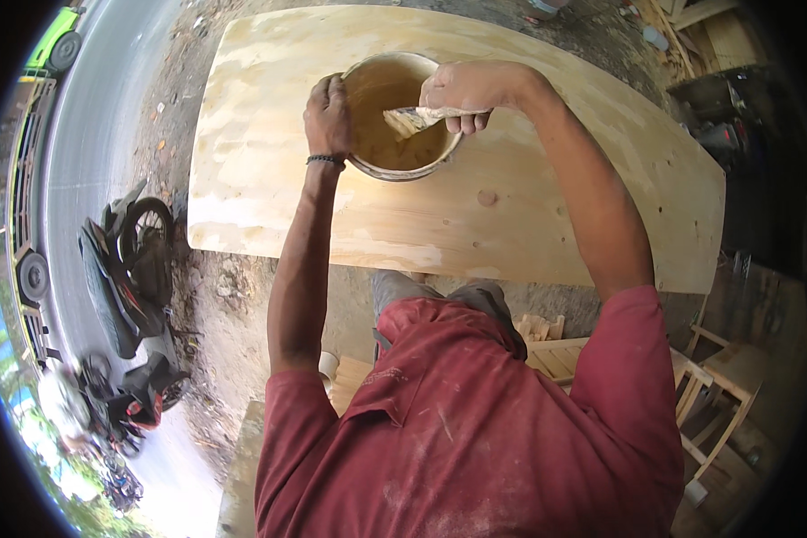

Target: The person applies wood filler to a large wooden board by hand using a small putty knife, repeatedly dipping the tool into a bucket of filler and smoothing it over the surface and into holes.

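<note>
A round bucket [394, 172] stands on a pale wooden panel, its inner wall coated with yellowish paste. On its left side, my left hand [329, 117] grips the rim, fingers over the edge. My right hand [471, 87] is closed around the handle of a putty knife [412, 119] above the right rim. The knife's wide end is smeared with cream paste and tilts down into the bucket's mouth. Whether its tip touches the paste inside, I cannot tell. The wooden panel [403, 220] has knots and uneven, lighter filler patches.
Parked motorbikes [130, 269] stand left of the panel, beside a road [108, 117] with a truck [27, 224] at its far side. Wooden frames [713, 386] lie at the lower right. Timber pieces [713, 36] are stacked at the far right.
</note>
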{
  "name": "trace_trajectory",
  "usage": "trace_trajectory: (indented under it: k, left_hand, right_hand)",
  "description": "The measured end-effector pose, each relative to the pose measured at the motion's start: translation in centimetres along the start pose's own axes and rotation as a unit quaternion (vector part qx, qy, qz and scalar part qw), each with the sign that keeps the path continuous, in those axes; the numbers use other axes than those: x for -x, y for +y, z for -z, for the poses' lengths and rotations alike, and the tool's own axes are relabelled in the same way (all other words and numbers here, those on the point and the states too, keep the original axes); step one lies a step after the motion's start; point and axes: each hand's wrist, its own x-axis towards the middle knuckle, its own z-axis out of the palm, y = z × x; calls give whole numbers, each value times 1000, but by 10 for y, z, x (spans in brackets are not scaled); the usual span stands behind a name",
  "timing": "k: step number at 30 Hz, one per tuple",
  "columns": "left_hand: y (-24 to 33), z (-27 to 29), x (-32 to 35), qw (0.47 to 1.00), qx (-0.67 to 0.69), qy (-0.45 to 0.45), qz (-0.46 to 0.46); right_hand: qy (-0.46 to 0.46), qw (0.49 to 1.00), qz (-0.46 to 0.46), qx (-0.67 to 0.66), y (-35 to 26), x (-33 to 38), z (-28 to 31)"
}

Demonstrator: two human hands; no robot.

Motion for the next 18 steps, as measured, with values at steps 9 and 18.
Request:
trace_trajectory:
  k: [9, 18]
  left_hand:
    - [-23, 4, -14, 996, 41, -69, -38]
    - [-6, -4, -4, 997, 57, -59, 11]
  right_hand:
    - [79, 895, 158, -409, 103, 93, -20]
    - [350, 826, 16, -442, 342, 229, -126]
